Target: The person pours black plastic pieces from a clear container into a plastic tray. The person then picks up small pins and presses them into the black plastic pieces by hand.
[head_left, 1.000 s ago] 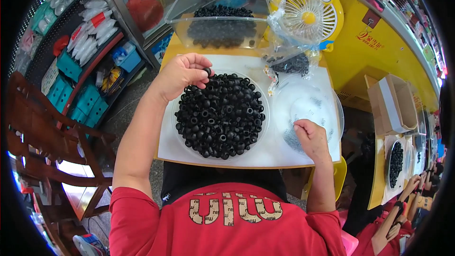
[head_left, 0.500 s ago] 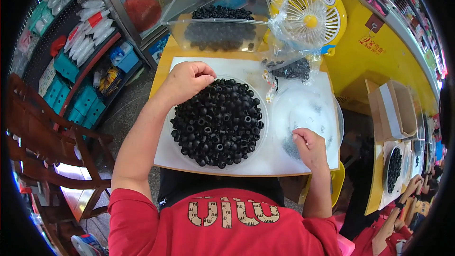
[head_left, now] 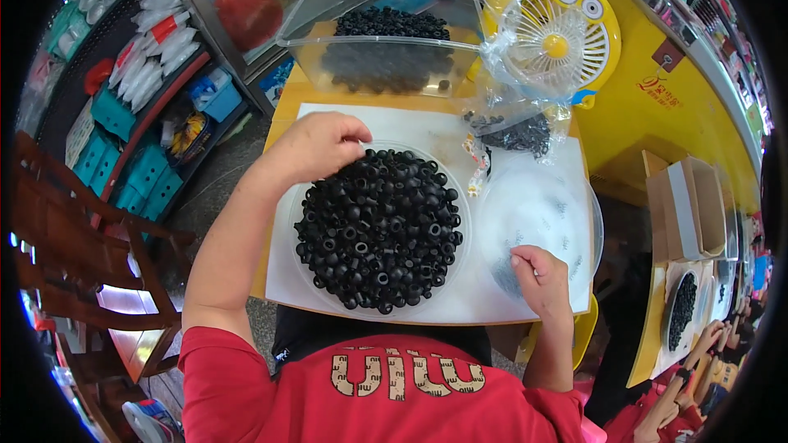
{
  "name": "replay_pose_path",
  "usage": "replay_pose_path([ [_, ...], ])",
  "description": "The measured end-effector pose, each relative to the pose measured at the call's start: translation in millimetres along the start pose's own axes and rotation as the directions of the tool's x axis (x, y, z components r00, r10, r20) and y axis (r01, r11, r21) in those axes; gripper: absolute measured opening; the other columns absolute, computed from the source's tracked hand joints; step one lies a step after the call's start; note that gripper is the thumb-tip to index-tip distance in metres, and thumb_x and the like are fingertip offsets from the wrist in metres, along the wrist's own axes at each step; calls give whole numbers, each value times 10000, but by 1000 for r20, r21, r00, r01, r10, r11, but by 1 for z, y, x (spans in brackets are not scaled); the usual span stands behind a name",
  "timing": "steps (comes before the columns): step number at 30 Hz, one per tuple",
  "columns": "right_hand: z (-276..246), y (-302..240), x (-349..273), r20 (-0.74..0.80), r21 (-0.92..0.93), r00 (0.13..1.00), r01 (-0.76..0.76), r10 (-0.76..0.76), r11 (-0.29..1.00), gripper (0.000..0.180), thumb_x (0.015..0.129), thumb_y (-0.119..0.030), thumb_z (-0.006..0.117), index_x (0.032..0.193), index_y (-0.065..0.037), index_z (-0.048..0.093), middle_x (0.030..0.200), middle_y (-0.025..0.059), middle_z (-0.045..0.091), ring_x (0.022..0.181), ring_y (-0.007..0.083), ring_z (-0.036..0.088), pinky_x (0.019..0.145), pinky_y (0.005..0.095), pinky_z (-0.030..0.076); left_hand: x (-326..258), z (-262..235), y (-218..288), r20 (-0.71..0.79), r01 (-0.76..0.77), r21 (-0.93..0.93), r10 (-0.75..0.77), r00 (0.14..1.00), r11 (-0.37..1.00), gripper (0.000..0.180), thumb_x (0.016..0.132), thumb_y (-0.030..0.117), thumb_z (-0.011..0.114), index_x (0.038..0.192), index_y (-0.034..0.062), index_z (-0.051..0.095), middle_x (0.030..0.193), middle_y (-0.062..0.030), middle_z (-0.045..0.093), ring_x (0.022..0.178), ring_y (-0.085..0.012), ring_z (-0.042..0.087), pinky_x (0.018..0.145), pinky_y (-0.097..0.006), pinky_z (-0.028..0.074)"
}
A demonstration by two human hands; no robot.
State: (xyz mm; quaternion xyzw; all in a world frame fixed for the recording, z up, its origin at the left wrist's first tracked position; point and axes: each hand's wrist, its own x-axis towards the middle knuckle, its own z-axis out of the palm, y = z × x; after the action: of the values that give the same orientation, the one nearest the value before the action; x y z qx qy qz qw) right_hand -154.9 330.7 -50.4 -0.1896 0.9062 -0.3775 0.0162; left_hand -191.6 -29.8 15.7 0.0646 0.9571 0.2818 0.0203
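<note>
A heap of small black ring-shaped parts (head_left: pixel 379 228) fills a clear round plate (head_left: pixel 460 267) on a white sheet (head_left: pixel 287 287). My left hand (head_left: pixel 316 146) rests at the heap's far left edge, fingers curled over a few parts; what it holds is hidden. My right hand (head_left: pixel 539 277) lies closed on the near rim of a second clear round plate (head_left: pixel 538 205), over a small patch of dark parts.
A clear plastic tub (head_left: pixel 386 41) of black parts stands at the back. A plastic bag (head_left: pixel 517 131) with more parts lies beside a yellow desk fan (head_left: pixel 558 41). Shelves with packaged goods are at left, a wooden chair (head_left: pixel 74 238) at lower left, cardboard boxes (head_left: pixel 694 205) at right.
My left hand has stayed at the heap's far left edge. My right hand has shifted slightly along the near rim of the right plate.
</note>
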Motion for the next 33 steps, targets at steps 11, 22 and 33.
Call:
replay_pose_path([
  [11,-1,-2,2,-7,-3,1000,-3,3,1000,112,760,-85,597,853,-25,613,744,117,619,676,222,598,625,284,466,-44,-9,4,168,-185,-83,197,966,979,175,742,89,551,885,24,627,869,-113,605,865,-272,559,779,-350,441],
  [22,-1,-1,6,42,63,994,-108,105,992,118,755,-86,600,854,-23,614,752,120,619,689,229,608,630,286,470,0,17,9,4,-182,121,183,983,976,169,704,96,589,862,47,622,839,-84,594,843,-258,560,735,-326,447],
  [33,-2,-1,10,55,62,992,-117,113,991,114,753,-79,600,848,-17,613,731,117,614,664,225,602,609,284,464,-19,-7,-3,188,-110,-78,123,974,991,141,716,104,538,817,56,625,811,-96,584,820,-260,561,710,-348,447],
])
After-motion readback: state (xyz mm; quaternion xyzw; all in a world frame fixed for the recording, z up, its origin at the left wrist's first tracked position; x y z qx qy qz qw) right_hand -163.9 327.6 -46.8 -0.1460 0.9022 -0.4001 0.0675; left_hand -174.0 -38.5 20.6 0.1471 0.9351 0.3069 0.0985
